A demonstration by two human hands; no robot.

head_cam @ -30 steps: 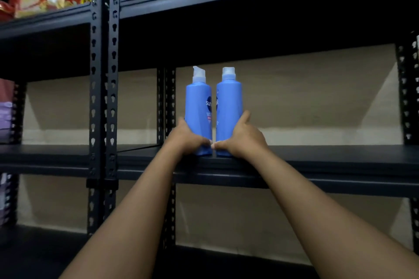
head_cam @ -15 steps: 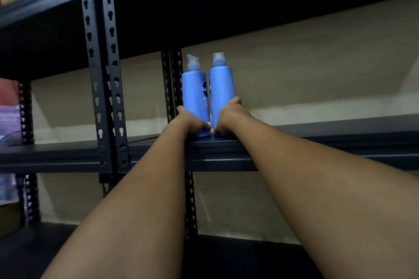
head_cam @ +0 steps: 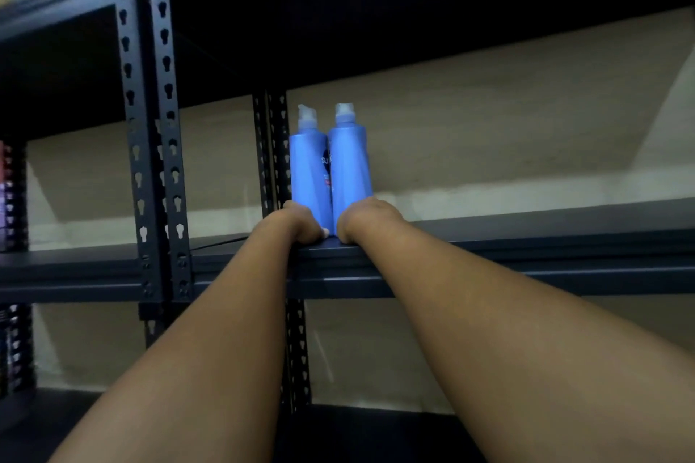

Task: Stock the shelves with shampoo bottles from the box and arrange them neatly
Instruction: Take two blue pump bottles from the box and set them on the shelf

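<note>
Blue, two shampoo bottles, left bottle (head_cam: 310,177) and right bottle (head_cam: 350,169), upright and touching on dark metal shelf (head_cam: 526,237), set back from front edge beside rear upright (head_cam: 271,150). Left hand (head_cam: 299,224) curled around left base, right hand (head_cam: 366,218) around right base; long bare room rightward.

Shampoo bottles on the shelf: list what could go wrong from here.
1. The left shampoo bottle and right shampoo bottle are tall, narrow and pressed together; a jerky release by the left hand or right hand could topple both.
2. They stand beside the shelf upright, so a leftward nudge could knock one against it.
</note>
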